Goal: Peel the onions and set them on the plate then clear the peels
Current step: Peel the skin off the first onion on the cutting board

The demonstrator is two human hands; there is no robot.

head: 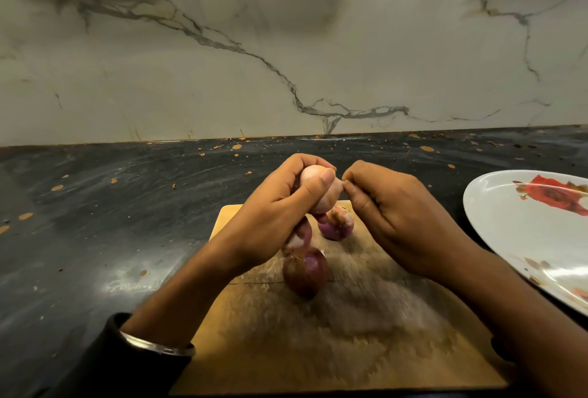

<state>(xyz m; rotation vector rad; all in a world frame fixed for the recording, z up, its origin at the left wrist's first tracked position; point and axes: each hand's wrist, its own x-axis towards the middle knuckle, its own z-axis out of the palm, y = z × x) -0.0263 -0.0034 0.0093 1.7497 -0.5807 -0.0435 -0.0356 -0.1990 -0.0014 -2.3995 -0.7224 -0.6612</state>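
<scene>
Plate: a white plate [521, 232] with a red rose print sat at the right, cut off by the frame edge; its visible part held no onion.
Held onion: a pale, mostly peeled onion [321, 189] was above the far end of the board, gripped in the left hand [280, 206], fingers and thumb curled round it.
Right hand: the right hand [391, 213] pinched at the onion's right tip, fingertips together on it; whether a peel lay between them was too small to tell.
Board: a wooden cutting board [366, 334] lay on the dark counter [95, 206] and carried three purple onions: one far [339, 225], one near [305, 272], one between [300, 235] partly hidden by the left hand.
Around: a marble-patterned wall [286, 47] stood behind; orange specks dotted the counter.
Hidden: the board's near edge was cut off.
</scene>
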